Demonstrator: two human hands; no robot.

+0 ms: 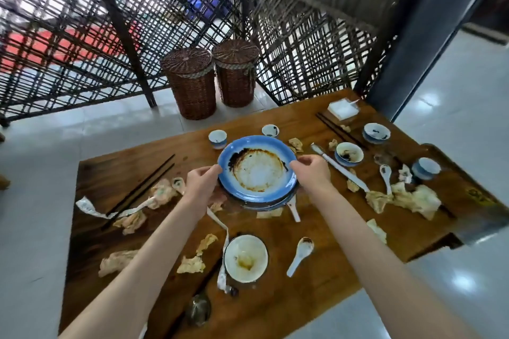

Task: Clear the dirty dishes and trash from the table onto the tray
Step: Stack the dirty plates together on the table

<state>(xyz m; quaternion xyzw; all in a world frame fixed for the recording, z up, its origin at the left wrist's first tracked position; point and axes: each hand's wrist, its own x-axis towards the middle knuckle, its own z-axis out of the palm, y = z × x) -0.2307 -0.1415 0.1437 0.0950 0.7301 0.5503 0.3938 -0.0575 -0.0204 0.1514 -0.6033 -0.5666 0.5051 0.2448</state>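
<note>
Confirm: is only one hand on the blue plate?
No, the left hand and right hand grip opposite edges of the blue plate.

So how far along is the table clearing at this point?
Early. Nothing looks cleared, and no tray is identifiable. In hand: both hands, left and right, grip the rim of the blue plate, which sits on another dish. Left: small cups, bowls, spoons, chopsticks and crumpled napkins across the table.
</note>
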